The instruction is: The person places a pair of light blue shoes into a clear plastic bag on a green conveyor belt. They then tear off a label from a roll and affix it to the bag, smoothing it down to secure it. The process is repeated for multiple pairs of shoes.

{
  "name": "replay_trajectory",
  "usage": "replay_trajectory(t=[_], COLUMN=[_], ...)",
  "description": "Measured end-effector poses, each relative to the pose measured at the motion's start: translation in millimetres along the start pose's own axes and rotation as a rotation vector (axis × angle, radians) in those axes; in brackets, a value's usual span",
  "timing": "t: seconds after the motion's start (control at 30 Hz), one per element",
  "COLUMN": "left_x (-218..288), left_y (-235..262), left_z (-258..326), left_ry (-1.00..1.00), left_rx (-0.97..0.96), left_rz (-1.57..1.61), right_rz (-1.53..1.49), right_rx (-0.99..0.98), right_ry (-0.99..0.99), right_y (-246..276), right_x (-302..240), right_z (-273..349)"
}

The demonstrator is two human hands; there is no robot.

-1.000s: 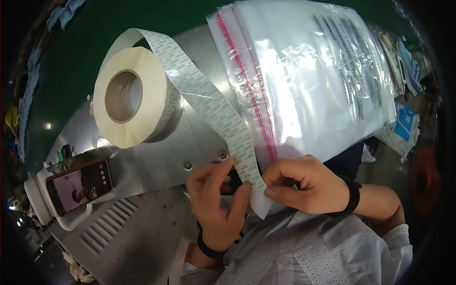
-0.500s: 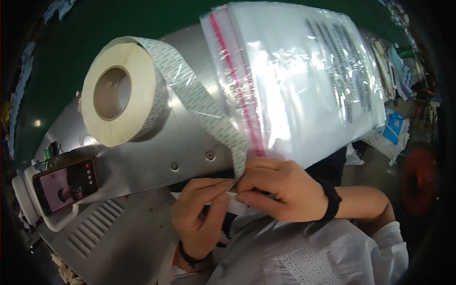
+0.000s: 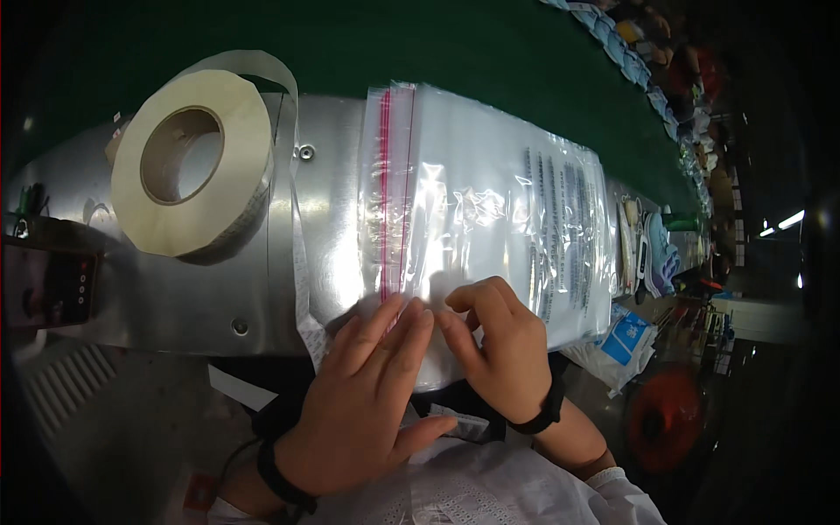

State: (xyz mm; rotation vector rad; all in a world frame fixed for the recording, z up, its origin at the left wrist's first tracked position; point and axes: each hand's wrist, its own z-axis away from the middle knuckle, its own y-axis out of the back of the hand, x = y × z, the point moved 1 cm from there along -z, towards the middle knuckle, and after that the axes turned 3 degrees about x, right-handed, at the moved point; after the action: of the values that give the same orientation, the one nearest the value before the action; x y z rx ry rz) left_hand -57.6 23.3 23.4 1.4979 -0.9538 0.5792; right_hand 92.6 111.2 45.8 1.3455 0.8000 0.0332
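Observation:
A stack of clear plastic bags [image 3: 472, 236] with pink seal strips lies across the metal surface [image 3: 332, 201]. My left hand [image 3: 359, 394] is open, its fingers stretched out and pressed on the bags' near left corner. My right hand [image 3: 507, 354] rests on the bags' near part, fingers bent, thumb and forefinger slightly apart with nothing seen between them. To the left stands a large roll of cream label tape [image 3: 241, 131] on a brown core. Its loose printed strip [image 3: 300, 262] hangs down beside my left hand. What lies under my left fingers is hidden.
A green surface [image 3: 367, 44] stretches behind the metal. A phone [image 3: 57, 289] sits at the far left. Several tools [image 3: 643, 249] lie right of the bags, with a blue-and-white bag [image 3: 623, 341] and a red round object [image 3: 669, 420] lower down.
My hands have moved from pinching the strip's end at the near edge onto the bags. The strip has been let go and hangs loose. The view has shifted and turned.

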Motion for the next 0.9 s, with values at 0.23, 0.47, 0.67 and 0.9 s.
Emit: replay_trajectory(t=[0.23,0.47,0.67,0.9], left_x=[4.3,3.7,16.2,-28.6], left_y=[-12.1,4.1,2.6,-84.1], left_z=[12.1,3.5,-42.0,-85.8], left_ry=[0.146,0.178,0.22,0.513], left_rx=[-0.053,-0.032,0.126,0.243], left_rz=[-0.143,0.069,1.197,1.806], right_rz=[0.183,-0.228,-0.281,-0.543], right_rx=[0.051,-0.011,0.08,-0.01], right_ry=[-0.02,-0.186,0.196,-0.311], right_y=[-21.5,-6.1,-18.1,-19.4], right_x=[16.2,42.2,55.0,70.8], right_z=[0.9,6.5,7.3,17.5])
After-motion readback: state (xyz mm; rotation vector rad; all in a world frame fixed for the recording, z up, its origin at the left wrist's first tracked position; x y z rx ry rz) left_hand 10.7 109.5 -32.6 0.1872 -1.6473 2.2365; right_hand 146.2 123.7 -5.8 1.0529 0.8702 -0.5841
